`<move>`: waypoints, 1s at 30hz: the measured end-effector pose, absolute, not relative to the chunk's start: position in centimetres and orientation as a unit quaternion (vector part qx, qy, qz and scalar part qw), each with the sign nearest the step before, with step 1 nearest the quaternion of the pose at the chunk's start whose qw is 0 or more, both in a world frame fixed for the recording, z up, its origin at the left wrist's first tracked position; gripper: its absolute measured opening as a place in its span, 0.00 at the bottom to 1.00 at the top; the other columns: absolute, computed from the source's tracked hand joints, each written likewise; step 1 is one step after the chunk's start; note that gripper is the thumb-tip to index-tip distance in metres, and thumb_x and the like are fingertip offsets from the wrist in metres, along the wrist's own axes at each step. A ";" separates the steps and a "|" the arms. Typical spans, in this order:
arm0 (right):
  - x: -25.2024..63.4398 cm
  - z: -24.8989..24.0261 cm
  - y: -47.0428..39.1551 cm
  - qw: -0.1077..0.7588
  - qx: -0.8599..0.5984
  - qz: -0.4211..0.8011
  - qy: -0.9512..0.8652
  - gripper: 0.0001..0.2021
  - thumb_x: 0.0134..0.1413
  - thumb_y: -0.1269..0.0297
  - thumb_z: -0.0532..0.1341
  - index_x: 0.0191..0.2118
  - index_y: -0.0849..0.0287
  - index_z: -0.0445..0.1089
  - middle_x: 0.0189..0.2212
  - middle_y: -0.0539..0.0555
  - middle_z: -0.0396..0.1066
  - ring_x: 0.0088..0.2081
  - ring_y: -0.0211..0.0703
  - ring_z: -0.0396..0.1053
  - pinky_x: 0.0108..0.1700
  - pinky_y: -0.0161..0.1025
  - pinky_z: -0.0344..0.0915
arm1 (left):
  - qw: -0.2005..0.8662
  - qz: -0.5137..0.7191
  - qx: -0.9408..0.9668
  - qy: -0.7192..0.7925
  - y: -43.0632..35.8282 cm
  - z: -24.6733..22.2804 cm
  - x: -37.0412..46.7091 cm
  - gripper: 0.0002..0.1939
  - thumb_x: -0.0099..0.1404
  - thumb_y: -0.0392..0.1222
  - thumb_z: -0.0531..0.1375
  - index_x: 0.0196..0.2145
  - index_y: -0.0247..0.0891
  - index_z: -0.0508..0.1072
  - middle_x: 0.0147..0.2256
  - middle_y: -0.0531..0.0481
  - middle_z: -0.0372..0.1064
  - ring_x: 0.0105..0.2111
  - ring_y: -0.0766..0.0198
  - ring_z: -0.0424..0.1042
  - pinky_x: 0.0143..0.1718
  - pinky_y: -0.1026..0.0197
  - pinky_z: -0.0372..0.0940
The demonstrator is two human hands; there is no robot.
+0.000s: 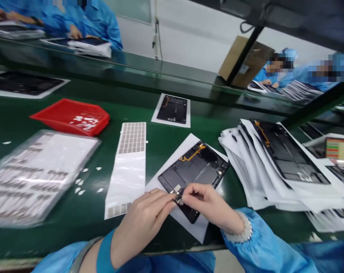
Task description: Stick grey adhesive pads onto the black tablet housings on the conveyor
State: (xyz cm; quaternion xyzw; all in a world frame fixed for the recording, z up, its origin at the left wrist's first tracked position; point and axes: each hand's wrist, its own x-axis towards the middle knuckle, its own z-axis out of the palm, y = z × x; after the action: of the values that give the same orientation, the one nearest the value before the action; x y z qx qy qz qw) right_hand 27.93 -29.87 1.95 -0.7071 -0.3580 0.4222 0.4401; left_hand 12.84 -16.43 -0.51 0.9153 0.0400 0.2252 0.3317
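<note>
A black tablet back housing (189, 172) lies at an angle on a white paper sheet (168, 163), with an orange flex cable (193, 153) along its far side. Both my hands meet over a small metallic part (177, 189) at its near left edge. My left hand (147, 210) reaches in from the left, its fingers drawn together and fingertips at that part. From the right comes my right hand (207, 201), thumb and forefinger pinched over the same spot. Whatever tiny piece the fingertips of either hand hold is hidden.
To the left are a sticker sheet (129, 163), a bagged tray of small parts (38, 178) and a red scoop (72, 113) holding white scraps. A stack of papers and housings (291, 159) stands right. Another housing (173, 109) lies behind. Co-workers in blue (103, 22) sit across.
</note>
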 end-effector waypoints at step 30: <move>39.5 -0.5 -34.0 0.022 -0.872 -0.058 -0.485 0.09 0.60 0.62 0.56 0.37 0.60 0.70 0.38 0.59 0.69 0.42 0.50 0.64 0.42 0.44 0.60 | 0.128 0.186 0.966 -0.124 -17.0 -3.4 13.9 0.18 0.70 0.32 0.43 0.43 0.36 0.72 0.41 0.45 0.71 0.43 0.58 0.71 0.44 0.55 0.70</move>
State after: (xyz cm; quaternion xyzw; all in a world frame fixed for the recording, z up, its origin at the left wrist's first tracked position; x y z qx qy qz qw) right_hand 39.45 -33.98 -0.46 -0.8722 -0.4852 -0.0581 0.0216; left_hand 13.86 -17.04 -3.38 0.9663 -0.1237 0.1860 0.1282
